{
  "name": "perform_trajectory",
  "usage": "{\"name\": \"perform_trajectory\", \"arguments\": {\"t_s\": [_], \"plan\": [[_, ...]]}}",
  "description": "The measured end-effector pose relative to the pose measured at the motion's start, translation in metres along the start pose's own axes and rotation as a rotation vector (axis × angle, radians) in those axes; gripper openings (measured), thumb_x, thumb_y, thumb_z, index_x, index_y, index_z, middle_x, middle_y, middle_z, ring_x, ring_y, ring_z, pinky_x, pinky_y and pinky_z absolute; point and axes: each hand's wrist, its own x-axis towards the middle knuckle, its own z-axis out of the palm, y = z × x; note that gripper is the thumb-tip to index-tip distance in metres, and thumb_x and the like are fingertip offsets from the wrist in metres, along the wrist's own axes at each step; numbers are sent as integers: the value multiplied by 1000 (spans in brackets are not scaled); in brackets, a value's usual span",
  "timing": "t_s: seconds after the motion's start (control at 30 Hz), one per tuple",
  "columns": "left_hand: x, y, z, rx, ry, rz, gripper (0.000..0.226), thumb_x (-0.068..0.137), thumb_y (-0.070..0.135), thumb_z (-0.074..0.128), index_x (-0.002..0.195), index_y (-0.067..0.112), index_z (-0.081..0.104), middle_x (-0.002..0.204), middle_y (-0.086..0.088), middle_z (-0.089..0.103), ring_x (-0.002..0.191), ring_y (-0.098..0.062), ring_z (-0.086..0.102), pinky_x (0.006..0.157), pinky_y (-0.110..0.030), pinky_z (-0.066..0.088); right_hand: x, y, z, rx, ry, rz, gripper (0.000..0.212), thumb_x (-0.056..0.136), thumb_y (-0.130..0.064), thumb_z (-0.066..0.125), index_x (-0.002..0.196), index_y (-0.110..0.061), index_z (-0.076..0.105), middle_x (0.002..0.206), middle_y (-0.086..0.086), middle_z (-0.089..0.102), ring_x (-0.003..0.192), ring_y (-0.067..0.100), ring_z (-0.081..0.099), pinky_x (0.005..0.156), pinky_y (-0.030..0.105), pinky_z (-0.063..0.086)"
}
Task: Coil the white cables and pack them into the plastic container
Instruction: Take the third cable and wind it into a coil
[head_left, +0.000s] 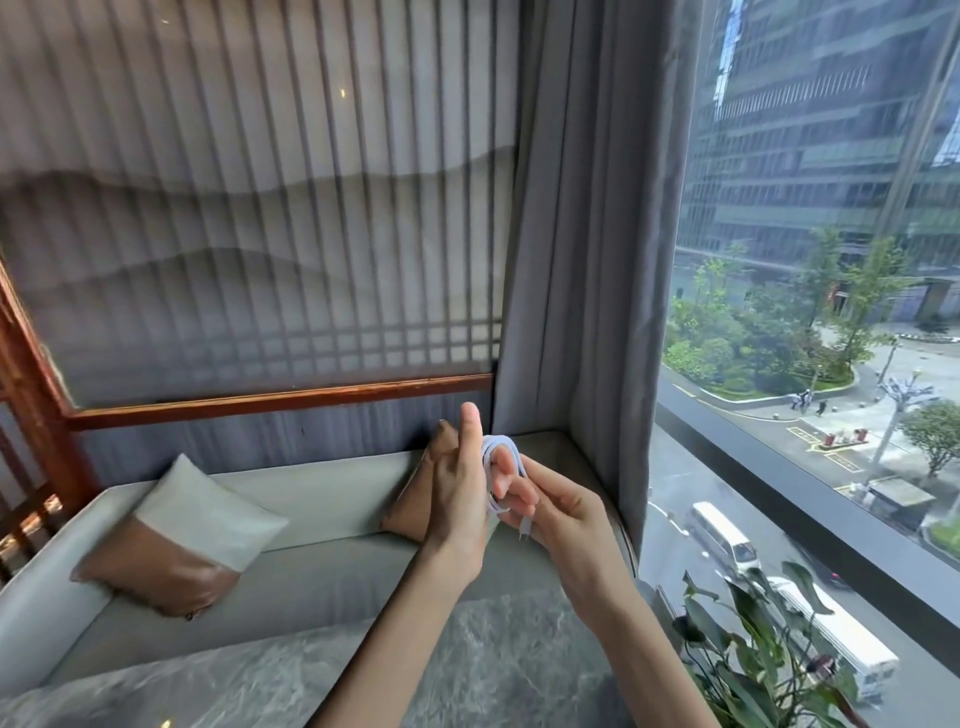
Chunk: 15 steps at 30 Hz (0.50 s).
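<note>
Both hands are raised in front of me, above the grey marble table (488, 660). A white cable (500, 451) is wound in loops around the fingers of my left hand (460, 493), whose thumb points up. My right hand (558, 512) pinches the loose end of the cable, and a small white plug (525, 531) hangs below its fingers. The plastic container is not in view.
A pale grey sofa (322, 499) with two brown-and-grey cushions (182, 540) stands beyond the table. A grey curtain (587, 260) hangs at right beside a large window. A green potted plant (753, 654) sits at the table's right edge.
</note>
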Motion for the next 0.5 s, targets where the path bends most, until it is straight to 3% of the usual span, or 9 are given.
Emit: {"name": "perform_trajectory", "arguments": {"t_s": [0.07,0.13,0.23,0.3,0.4,0.5], "plan": [[0,-9,1,-1,36,-9,72,96,64,30,79,-2,52,54,-19,45,45,-29,54,54,-29,50,-1,4,-3,57,-100,66,30,102,-16,51,127,-19,66,122,4,71,119,16,62,110,49,44],[1,-19,-3,-57,39,-23,74,95,65,32,89,-6,52,47,-7,38,39,-26,47,49,-24,44,-3,10,-6,167,-180,119,35,104,-11,44,133,-18,61,129,4,67,127,16,58,110,37,44],[1,-29,-11,-144,6,-76,76,87,74,34,57,5,41,46,-9,29,38,-19,38,44,-22,40,-7,18,-7,330,-212,179,41,106,-5,34,137,-16,58,133,5,63,129,17,55,105,26,46],[-1,-33,-11,-193,-28,-94,73,89,73,32,48,12,28,46,-5,24,38,-18,34,43,-22,36,-6,21,-6,434,-203,214,39,105,-5,35,138,-11,57,134,8,63,130,17,55,106,25,45],[-2,-37,-10,-222,-43,-72,74,93,69,31,45,13,26,38,-1,22,35,-16,33,41,-21,35,-5,28,-5,563,-218,271,37,104,-6,38,138,-3,53,117,8,66,123,18,55,111,30,38],[0,-45,-14,-137,-57,-65,74,92,70,34,44,13,28,35,1,25,33,-17,35,43,-21,38,-7,32,-7,544,-243,275,26,103,-7,43,117,2,64,103,10,63,109,20,54,99,25,45]]}}
